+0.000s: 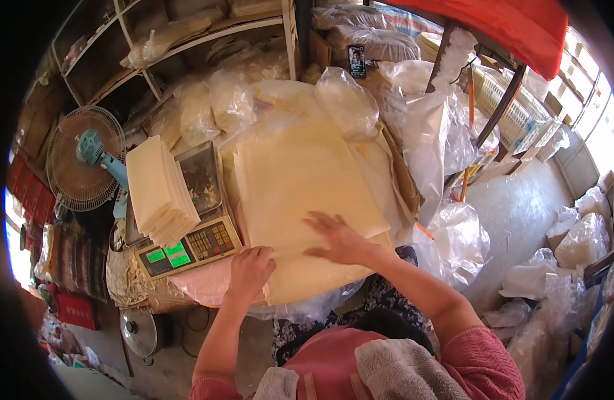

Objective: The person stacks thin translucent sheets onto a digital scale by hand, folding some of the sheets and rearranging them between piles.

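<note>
A stack of large, thin cream-yellow sheets [300, 180] lies on the table in front of me. My right hand [340, 240] rests flat on the top sheet, its fingers spread. At the stack's left near edge, my left hand [251, 270] is closed, its curled fingers pinching the sheet's edge. To the left stands a digital scale [217, 240] with green lit displays and a metal pan. A pile of folded cream sheets [157, 190] sits on that pan, tilted toward its left side.
Clear plastic bags [347, 103] and filled bags [230, 103] crowd the table's back. A fan [87, 157] stands at left, above a lidded pot [140, 332] on the floor. A phone [357, 61] stands upright at the back. Plastic-wrapped bundles [583, 243] lie at right.
</note>
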Demonstrator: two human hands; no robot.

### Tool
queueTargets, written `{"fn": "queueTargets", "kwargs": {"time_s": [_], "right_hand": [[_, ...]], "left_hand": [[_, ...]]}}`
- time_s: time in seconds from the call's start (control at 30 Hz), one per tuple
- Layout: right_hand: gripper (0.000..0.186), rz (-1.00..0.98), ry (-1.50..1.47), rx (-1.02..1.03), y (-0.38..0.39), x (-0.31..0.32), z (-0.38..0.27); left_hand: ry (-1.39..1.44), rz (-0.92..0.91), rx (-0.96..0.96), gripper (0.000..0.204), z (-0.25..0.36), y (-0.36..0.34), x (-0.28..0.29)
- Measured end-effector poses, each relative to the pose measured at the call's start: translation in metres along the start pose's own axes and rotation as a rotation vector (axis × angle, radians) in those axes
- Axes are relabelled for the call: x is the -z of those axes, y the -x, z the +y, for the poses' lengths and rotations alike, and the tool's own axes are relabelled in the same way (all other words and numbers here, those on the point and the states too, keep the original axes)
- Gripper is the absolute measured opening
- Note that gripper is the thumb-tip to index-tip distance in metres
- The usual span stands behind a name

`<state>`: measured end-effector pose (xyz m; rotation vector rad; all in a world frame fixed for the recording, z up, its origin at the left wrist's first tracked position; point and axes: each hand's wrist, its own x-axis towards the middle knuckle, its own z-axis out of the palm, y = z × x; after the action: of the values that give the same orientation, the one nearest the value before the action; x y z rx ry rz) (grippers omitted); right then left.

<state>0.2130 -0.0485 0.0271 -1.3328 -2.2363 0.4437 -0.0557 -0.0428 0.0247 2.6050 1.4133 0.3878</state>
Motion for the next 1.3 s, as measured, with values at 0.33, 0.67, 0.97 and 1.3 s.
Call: {"fn": "queueTargets", "kwargs": {"time_s": [0.33, 0.67, 0.97, 1.3], "right_hand": [[0.042, 0.195, -0.059, 0.479, 0.002, 0.069, -0.034], [0.025, 0.163, -0.805, -0.606, 0.067, 0.003, 0.065], [0.059, -0.023, -0.173, -0.67, 0.026, 0.006, 0.068], [0.091, -0.297, 0.338, -0.06, 0.021, 0.023, 0.053]], "left_hand": [[1.142, 0.57, 0.502, 0.068, -0.012, 0.008, -0.036], [0.922, -0.012, 0.363, 0.051, -0.012, 0.017, -0.05], [0.016, 0.03, 0.11, 0.085, 0.025, -0.019, -0.058], [-0.019, 0.005, -0.047, 0.064, -0.008, -0.022, -0.061]]}}
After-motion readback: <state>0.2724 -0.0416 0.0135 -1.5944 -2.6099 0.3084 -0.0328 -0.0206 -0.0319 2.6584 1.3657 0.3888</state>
